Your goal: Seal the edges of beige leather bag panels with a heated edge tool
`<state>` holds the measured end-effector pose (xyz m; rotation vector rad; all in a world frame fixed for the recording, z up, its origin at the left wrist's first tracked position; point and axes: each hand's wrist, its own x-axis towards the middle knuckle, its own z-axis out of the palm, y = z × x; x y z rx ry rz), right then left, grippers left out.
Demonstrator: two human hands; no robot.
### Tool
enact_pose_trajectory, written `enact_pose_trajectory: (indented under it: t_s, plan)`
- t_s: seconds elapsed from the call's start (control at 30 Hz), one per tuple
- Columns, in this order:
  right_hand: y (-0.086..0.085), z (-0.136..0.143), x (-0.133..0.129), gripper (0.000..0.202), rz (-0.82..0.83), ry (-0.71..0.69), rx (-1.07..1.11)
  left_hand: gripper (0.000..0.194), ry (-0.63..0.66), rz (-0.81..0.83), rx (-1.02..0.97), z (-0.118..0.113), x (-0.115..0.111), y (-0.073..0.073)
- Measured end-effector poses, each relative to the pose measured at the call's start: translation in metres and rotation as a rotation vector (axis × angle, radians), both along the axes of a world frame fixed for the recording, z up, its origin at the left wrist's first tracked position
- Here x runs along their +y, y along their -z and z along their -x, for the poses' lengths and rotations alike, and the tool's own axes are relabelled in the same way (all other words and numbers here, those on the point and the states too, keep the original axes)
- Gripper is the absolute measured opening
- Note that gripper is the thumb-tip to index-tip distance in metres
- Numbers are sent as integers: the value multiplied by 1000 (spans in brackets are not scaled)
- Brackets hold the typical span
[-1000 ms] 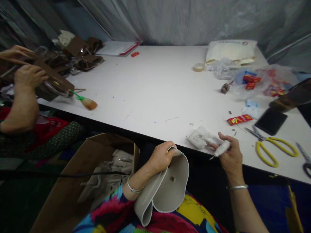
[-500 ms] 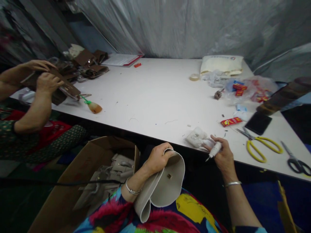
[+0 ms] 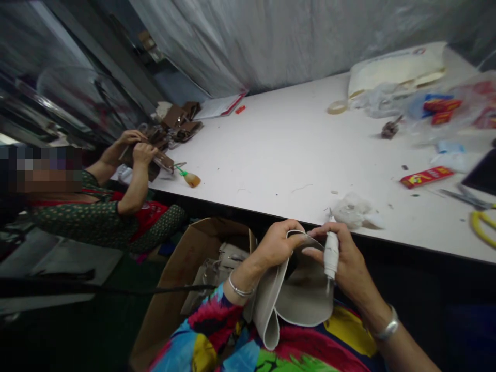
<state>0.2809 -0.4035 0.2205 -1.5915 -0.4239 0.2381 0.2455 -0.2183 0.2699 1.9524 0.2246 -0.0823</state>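
My left hand (image 3: 279,242) is closed on the upper edge of a light grey, leather-like bag piece (image 3: 302,299). The piece sits on my lap with its mouth facing up and one side folded. In my right hand (image 3: 349,258) is a white-wrapped pointed tool (image 3: 331,253), with thin metal showing at both ends. It stands nearly upright beside the bag piece's rim, and my right fingers reach to that rim near my left hand. Just beyond, a crumpled clear plastic bag (image 3: 352,211) lies at the table edge.
A cardboard box (image 3: 158,310) with more grey bags (image 3: 232,256) stands at my left. A co-worker (image 3: 112,217) handles a brown bag there. On the white table (image 3: 263,150) are a glue bottle (image 3: 191,179), red box (image 3: 426,177), tape roll (image 3: 337,107) and yellow-handled scissors (image 3: 480,227).
My right hand has come left from the table edge to the bag piece's rim, and the tool has turned upright. The view has swung left, showing more of the co-worker.
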Motion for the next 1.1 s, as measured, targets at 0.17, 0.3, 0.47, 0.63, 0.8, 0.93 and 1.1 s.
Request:
enact_pose_trajectory:
  t_s: [0.17, 0.3, 0.47, 0.63, 0.8, 0.93, 1.1]
  plan:
    - [9, 5, 14, 42, 40, 29, 42, 9, -49, -3, -8, 10, -8, 6]
    - [9, 8, 10, 40, 5, 48, 34, 8, 23, 89, -2, 12, -2, 2]
    - [1, 14, 9, 31, -84, 45, 53, 32, 226, 251, 79, 8, 23, -2]
    - [1, 14, 14, 28, -91, 73, 15, 35, 322, 76, 63, 0, 27, 6]
    - [7, 10, 11, 30, -37, 129, 21, 20, 95, 166, 138, -2, 9, 23]
    - [16, 1, -11, 36, 60, 237, 8, 18, -27, 223, 151, -6, 8, 29]
    - [26, -20, -49, 51, 205, 480, -141, 15, -74, 252, 65, -17, 4, 36]
